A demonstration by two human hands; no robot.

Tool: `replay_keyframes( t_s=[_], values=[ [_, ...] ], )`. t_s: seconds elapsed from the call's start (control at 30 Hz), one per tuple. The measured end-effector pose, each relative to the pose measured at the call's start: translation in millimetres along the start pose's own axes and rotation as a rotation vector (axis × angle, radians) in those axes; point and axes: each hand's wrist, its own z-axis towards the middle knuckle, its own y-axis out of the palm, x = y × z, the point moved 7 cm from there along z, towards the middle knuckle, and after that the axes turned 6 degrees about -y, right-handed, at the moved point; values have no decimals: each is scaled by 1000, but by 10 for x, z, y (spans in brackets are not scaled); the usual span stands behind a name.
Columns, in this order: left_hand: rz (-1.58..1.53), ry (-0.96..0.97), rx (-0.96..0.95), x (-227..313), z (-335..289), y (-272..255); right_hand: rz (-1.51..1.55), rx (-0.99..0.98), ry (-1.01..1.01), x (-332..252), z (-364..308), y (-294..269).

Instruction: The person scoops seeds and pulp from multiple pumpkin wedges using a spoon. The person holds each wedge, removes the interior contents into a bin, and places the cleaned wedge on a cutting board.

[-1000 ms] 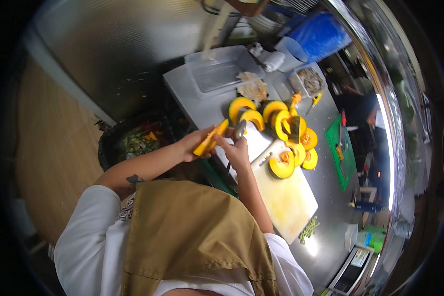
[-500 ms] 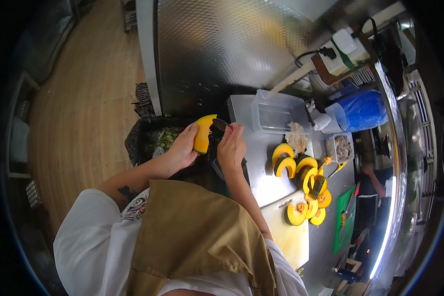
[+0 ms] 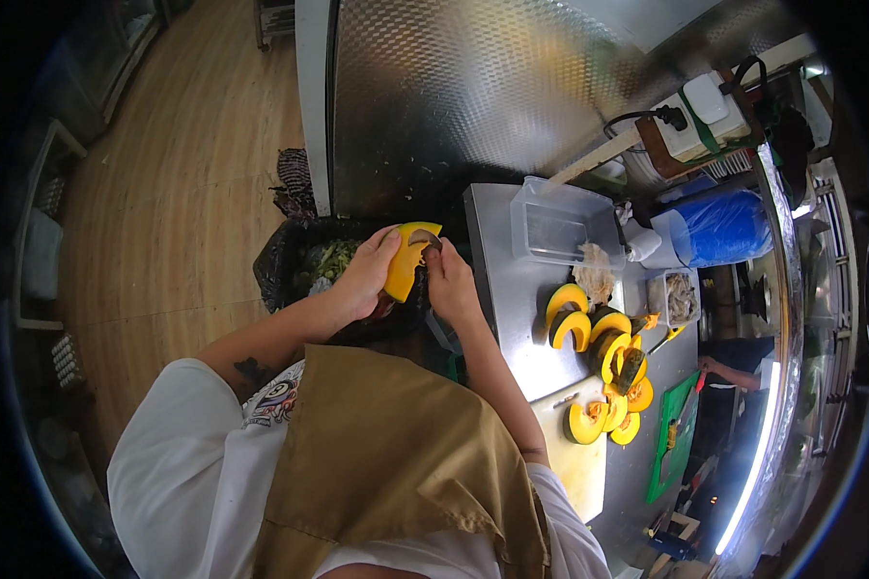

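A wedge of pumpkin (image 3: 402,276) with yellow-orange flesh is gripped from its left side by my left hand (image 3: 369,275), thumb on top. My right hand (image 3: 450,282) is closed around what looks like a metal spoon (image 3: 421,237); its handle is hidden in my fingers. The spoon's bowl lies against the inner curve of the wedge, near its upper end. Both hands are above a bin with a black liner (image 3: 272,267), which holds green vegetable scraps (image 3: 334,261).
On the steel counter (image 3: 497,251) to the right lie several cut pumpkin pieces (image 3: 570,330), a clear plastic tub (image 3: 568,227), a pale cutting board (image 3: 560,463) and a green board (image 3: 668,444) with a knife. Another person's arm (image 3: 734,373) reaches in at far right.
The spoon has moved left from the wedge's right edge onto its inner face. The view has shifted slightly, and the other person's arm now reaches toward the green board.
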Motion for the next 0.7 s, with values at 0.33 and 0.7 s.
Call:
replay_keyframes(
  t_s=[0.33,0.7],
  values=[
    [184,-89,7,54,47,-208,805,-544,494,88,-262,547],
    [1318,282,335,56,718,-1688,295,-696,537,599,-346,1448]
  ],
)
